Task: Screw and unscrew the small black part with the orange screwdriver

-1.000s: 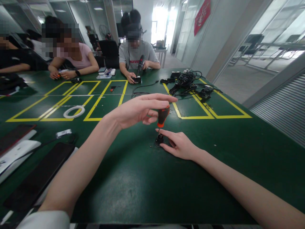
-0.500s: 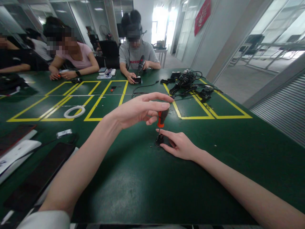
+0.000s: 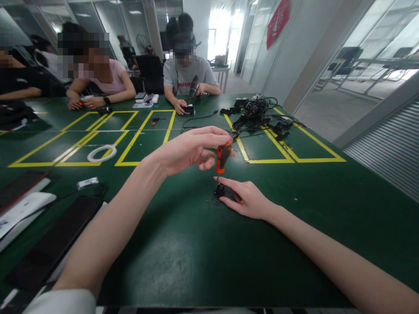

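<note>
My left hand (image 3: pixel 190 150) pinches the top of an upright screwdriver with an orange and black handle (image 3: pixel 222 158). Its tip points down into a small black round part (image 3: pixel 219 190) on the green table (image 3: pixel 183 244). My right hand (image 3: pixel 247 198) lies on the table beside that part, forefinger and thumb closed against its right side and steadying it.
Black and white flat devices (image 3: pixel 49 235) lie at the near left. A white ring (image 3: pixel 101 153) rests on yellow tape lines. A tangle of black cables (image 3: pixel 258 114) sits at the far right. Across the table, a person holds a powered screwdriver (image 3: pixel 193 87); other people sit to the left.
My left fingers have shifted round the screwdriver handle, so more of the handle shows now. The right hand and the black part have not moved.
</note>
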`<state>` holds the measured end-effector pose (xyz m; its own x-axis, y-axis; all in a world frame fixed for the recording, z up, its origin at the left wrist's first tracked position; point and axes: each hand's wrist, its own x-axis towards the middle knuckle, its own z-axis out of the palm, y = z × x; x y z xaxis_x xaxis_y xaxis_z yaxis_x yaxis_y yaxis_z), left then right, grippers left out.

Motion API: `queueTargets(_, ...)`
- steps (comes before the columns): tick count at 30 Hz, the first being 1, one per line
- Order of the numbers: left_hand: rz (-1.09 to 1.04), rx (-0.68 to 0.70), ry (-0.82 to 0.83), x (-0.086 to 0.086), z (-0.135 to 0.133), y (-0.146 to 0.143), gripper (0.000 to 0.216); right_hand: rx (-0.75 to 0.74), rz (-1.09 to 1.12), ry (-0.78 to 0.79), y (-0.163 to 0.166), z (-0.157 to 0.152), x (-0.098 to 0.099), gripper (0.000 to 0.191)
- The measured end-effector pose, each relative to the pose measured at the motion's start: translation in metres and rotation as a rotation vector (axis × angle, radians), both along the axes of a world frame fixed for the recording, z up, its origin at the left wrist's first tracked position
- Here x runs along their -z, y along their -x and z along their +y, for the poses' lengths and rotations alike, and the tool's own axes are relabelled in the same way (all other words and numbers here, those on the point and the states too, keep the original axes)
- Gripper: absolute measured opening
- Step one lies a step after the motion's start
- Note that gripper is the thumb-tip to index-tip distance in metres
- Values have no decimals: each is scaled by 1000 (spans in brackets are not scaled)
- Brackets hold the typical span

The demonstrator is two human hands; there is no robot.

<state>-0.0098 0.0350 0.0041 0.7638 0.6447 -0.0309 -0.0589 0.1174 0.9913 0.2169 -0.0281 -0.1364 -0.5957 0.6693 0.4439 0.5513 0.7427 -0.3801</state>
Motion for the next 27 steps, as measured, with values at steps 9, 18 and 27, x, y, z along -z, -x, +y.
queueTargets(9, 14, -7, -11, -4, -5, -1, 31, -3, 5, 7, 0, 1, 0, 46)
queueTargets(18, 59, -73, -155, -4, -9, -2, 33, 6, -14, 7, 0, 0, -1, 47)
queueTargets(27, 211, -494, -876, -3, -28, -14, 27, 9, -16, -2, 0, 0, 0, 46)
